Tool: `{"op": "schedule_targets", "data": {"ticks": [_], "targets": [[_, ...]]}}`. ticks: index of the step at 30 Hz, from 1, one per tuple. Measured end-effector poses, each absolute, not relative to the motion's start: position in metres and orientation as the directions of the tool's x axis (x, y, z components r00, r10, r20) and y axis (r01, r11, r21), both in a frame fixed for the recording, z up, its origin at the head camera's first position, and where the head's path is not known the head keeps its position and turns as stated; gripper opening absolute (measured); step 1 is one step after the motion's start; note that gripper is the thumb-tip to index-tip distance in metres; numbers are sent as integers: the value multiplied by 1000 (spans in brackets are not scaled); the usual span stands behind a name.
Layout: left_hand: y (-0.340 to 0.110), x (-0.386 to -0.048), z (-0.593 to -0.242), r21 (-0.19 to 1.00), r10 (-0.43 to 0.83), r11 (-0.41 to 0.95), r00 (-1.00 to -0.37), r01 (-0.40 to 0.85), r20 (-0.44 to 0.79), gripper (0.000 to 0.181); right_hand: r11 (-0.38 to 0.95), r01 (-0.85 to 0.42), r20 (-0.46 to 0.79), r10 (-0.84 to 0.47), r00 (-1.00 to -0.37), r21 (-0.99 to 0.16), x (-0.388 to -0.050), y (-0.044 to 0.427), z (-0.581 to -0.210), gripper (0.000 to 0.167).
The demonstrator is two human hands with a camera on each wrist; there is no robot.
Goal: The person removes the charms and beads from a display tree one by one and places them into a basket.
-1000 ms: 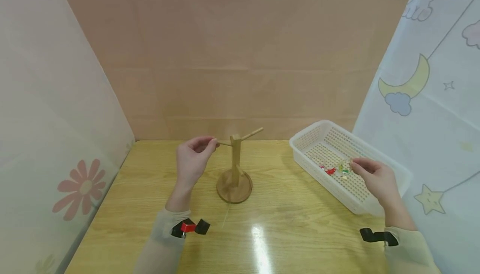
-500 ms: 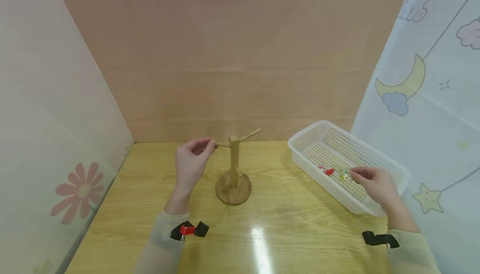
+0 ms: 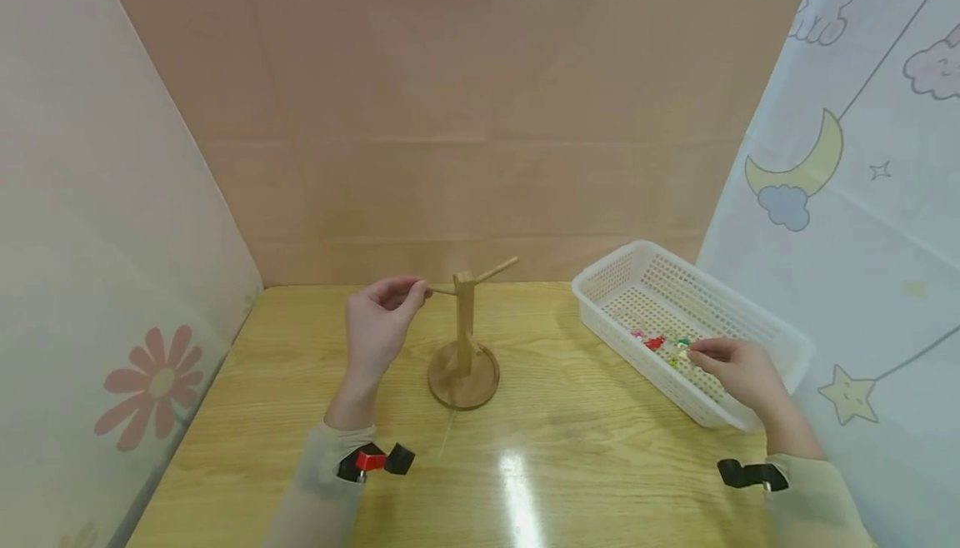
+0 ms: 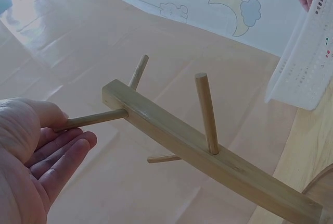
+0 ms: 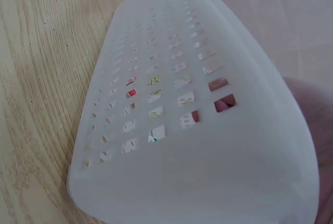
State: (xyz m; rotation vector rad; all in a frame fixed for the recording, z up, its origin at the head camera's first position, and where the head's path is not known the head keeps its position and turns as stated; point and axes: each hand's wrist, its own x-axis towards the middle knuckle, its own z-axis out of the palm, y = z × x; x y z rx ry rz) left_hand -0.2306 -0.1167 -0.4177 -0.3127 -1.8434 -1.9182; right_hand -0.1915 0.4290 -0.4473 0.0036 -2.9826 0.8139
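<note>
A wooden mug tree [image 3: 465, 323] stands upright on its round base [image 3: 463, 396], with several pegs on its post. My left hand [image 3: 378, 319] pinches the tip of the upper left peg [image 4: 99, 118] between thumb and fingers. At the right, my right hand [image 3: 742, 373] reaches into a white perforated basket [image 3: 622, 336]. Its thumb and finger pinch at a small clear, green and yellow trinket [image 3: 680, 353] low in the basket. A red trinket [image 3: 655, 342] and a small pink one [image 3: 637, 335] lie nearby. In the right wrist view the basket wall [image 5: 182, 172] hides most of that hand.
The basket stands slanted on the wooden table [image 3: 585, 465], close to the printed right-hand screen [image 3: 885, 281]. Behind the table hangs a plain tan backdrop [image 3: 465, 156]. A flowered white screen [image 3: 135, 198] rises on the left.
My right hand has lowered a little into the basket, and the green and yellow trinket has shifted by its fingertips. The left hand keeps its pinch on the peg. The head view has drifted slightly.
</note>
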Motion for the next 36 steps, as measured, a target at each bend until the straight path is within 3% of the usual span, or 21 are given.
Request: {"op": "schedule_targets", "data": {"ticks": [12,22,36], "targets": [[-117,-230,-415,880,-166,7,-867,475,470,12,881,-39,1,-44,-999,-471,-200,427,-447,40],[-117,-230,-415,882,-160,-4,-871,472,465,12,888,-55,-33,-79,-996,-456,-204,428,-446,31],[-117,-228,-412,888,-163,-7,-877,460,453,13,910,-23,-44,-46,-998,-415,-206,435,-447,34]]}}
